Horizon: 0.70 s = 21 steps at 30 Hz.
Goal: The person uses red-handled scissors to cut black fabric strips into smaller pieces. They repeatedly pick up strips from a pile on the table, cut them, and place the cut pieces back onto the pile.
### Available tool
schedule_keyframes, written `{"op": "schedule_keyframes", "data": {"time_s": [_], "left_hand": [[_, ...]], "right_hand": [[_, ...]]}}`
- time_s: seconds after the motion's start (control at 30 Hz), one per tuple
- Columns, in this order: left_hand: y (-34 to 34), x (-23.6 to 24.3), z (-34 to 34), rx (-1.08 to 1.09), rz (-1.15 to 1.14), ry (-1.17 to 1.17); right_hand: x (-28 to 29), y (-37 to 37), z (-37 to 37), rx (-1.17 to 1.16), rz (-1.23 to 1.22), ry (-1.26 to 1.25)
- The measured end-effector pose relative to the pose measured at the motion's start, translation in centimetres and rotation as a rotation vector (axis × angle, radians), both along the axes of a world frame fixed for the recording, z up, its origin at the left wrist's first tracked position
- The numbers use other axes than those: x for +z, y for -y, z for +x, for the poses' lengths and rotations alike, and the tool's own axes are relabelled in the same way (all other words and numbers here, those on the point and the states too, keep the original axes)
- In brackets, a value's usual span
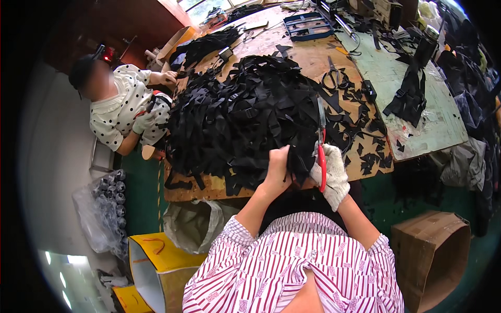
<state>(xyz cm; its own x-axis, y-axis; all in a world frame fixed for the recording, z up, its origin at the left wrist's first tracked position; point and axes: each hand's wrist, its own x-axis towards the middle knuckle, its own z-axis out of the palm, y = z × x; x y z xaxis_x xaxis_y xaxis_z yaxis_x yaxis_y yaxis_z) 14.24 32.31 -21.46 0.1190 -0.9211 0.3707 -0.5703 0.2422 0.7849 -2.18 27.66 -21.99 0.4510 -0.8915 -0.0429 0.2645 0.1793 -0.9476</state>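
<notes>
My bare left hand [277, 169] is closed on a black fabric piece [301, 159] at the table's near edge. My right hand [334, 180], in a white knitted glove, grips red-handled scissors [322, 169]. Their blades point away from me, beside the held piece; whether they are parted is hard to tell. The fabric piece hangs between my two hands. Just beyond them spreads a large heap of black straps and fabric pieces [229, 115], some with buckles.
Black offcuts and dark-handled scissors [332, 78] lie right of the heap on the wooden table [383, 164]. A blue tray [308, 26] sits at the back. A co-worker in a dotted top [122, 94] sits at left. A cardboard box [428, 250] and yellow bag [156, 250] stand below.
</notes>
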Motion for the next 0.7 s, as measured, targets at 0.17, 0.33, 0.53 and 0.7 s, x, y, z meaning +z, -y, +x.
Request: {"op": "schedule_keyframes", "data": {"time_s": [0.17, 0.33, 0.53, 0.7], "left_hand": [[1.2, 6.9, 3.6, 0.128, 0.014, -0.877], [0.5, 9.7, 6.6, 0.061, -0.346, -0.86], [1.1, 2.6, 5.8, 0.298, -0.044, -0.989], [2.2, 2.0, 3.5, 0.27, 0.049, -1.0]], "right_hand": [[0.6, 2.5, -1.1, -0.098, 0.025, -0.028], [-2.2, 7.8, -0.5, -0.26, -0.281, -0.114], [-4.4, 12.2, 3.2, -0.279, -0.597, -0.622], [-6.6, 13.5, 5.9, -0.35, -0.849, -0.742]]}}
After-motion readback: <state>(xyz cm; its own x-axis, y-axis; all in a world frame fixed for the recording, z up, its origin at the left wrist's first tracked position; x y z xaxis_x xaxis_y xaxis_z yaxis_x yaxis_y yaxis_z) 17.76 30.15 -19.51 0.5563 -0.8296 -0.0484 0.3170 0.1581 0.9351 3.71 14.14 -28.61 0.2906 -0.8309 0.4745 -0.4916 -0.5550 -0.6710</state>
